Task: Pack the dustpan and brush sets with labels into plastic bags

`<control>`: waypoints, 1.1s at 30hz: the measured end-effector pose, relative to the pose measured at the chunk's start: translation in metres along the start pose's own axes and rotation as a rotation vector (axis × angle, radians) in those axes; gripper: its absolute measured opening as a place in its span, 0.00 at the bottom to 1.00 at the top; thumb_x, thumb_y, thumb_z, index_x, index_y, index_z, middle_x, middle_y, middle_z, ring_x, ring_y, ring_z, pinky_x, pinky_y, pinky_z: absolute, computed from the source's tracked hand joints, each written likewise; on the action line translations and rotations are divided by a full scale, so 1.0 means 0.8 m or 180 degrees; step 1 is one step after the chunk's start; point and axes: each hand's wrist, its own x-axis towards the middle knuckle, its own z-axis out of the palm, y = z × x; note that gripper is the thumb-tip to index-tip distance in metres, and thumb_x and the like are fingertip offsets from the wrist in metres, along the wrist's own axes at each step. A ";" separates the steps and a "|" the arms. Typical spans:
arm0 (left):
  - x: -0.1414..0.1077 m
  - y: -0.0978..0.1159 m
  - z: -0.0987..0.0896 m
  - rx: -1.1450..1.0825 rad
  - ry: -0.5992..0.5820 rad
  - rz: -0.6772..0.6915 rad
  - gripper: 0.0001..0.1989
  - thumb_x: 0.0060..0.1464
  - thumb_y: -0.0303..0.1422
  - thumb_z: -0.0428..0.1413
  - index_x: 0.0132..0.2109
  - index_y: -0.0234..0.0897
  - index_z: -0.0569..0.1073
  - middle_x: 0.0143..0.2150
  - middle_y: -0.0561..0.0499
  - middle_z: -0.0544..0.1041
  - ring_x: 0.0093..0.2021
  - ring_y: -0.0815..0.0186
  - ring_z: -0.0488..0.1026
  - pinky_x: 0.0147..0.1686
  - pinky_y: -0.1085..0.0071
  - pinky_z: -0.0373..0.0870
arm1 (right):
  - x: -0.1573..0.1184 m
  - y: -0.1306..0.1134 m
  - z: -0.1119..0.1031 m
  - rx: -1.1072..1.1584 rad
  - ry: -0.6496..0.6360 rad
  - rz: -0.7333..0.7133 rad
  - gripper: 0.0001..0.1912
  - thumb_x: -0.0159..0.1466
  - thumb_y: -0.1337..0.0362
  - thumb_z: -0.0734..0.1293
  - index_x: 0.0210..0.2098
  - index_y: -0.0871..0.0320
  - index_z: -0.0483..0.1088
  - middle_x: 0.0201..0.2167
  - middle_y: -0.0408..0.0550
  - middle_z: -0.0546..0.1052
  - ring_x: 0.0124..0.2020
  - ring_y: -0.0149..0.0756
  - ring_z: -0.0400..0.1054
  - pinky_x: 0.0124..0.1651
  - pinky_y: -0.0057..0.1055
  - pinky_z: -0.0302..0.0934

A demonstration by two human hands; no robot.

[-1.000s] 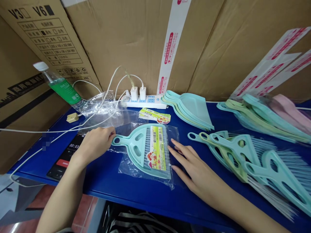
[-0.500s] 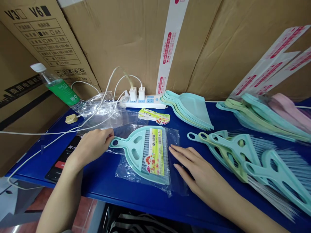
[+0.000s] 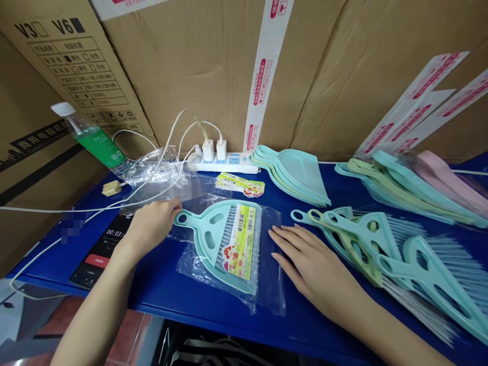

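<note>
From where I stand, the mint-green dustpan (image 3: 202, 250) lies flat near the desk's (image 3: 163, 287) front edge, about midway along it, handle towards the left end, with a small brush (image 3: 227, 235) and a printed card (image 3: 244, 241) on top. Clear plastic bag (image 3: 269, 254) spreads out around it; I can't tell whether the set is fully inside. The left hand (image 3: 155, 223) is curled at the handle's tip, and I can't tell whether it grips the handle, the film or nothing. The right hand (image 3: 305, 256) is open, palm down, fingertips by the bag's right-hand side. The set looks light to me: thin, stiff plastic that should keep its shape, while the bristles would bend and the card could slide. The film looks slippery and easily creased. I'd take the handle's neck, pinching pan and brush together, and steady the wide rim. A phone (image 3: 101, 251) rests by the desk's front left corner, and loose brushes (image 3: 377, 229) fan out towards the right end.
</note>
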 end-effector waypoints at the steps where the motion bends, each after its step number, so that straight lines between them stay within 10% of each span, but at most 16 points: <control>1: 0.001 0.001 0.000 -0.0025 0.0010 0.0000 0.16 0.64 0.32 0.40 0.44 0.38 0.73 0.39 0.43 0.80 0.41 0.49 0.78 0.32 0.65 0.67 | 0.001 -0.001 -0.003 -0.0026 0.0053 -0.0019 0.23 0.72 0.65 0.50 0.49 0.63 0.75 0.45 0.54 0.80 0.47 0.42 0.74 0.50 0.42 0.69; 8: 0.004 0.003 0.004 -0.0202 0.0163 -0.0127 0.17 0.63 0.30 0.42 0.53 0.36 0.69 0.45 0.42 0.80 0.45 0.49 0.78 0.38 0.62 0.71 | 0.005 0.010 -0.009 0.0270 0.0221 0.0148 0.20 0.69 0.71 0.53 0.46 0.61 0.76 0.32 0.50 0.80 0.35 0.40 0.73 0.39 0.38 0.71; 19: 0.006 0.005 0.006 -0.0096 0.0124 -0.0092 0.19 0.64 0.31 0.41 0.52 0.38 0.73 0.42 0.43 0.81 0.44 0.48 0.78 0.37 0.61 0.71 | 0.006 0.036 0.017 0.0536 -0.0208 0.0326 0.37 0.57 0.82 0.52 0.64 0.57 0.59 0.58 0.53 0.71 0.56 0.44 0.65 0.56 0.49 0.64; 27: 0.015 -0.005 0.017 0.0021 0.1107 -0.0269 0.21 0.59 0.29 0.45 0.56 0.27 0.71 0.51 0.33 0.75 0.55 0.45 0.70 0.47 0.58 0.70 | 0.023 0.026 0.013 0.1335 -0.0053 0.0754 0.20 0.70 0.64 0.52 0.57 0.56 0.67 0.44 0.53 0.77 0.45 0.45 0.69 0.49 0.47 0.66; 33: 0.029 -0.015 0.026 -0.0264 0.0809 -0.0248 0.24 0.57 0.30 0.48 0.57 0.20 0.66 0.48 0.30 0.77 0.53 0.42 0.72 0.52 0.52 0.67 | 0.025 0.029 0.024 0.1399 -0.0046 0.0818 0.21 0.68 0.68 0.52 0.54 0.58 0.70 0.34 0.52 0.73 0.38 0.44 0.69 0.44 0.45 0.66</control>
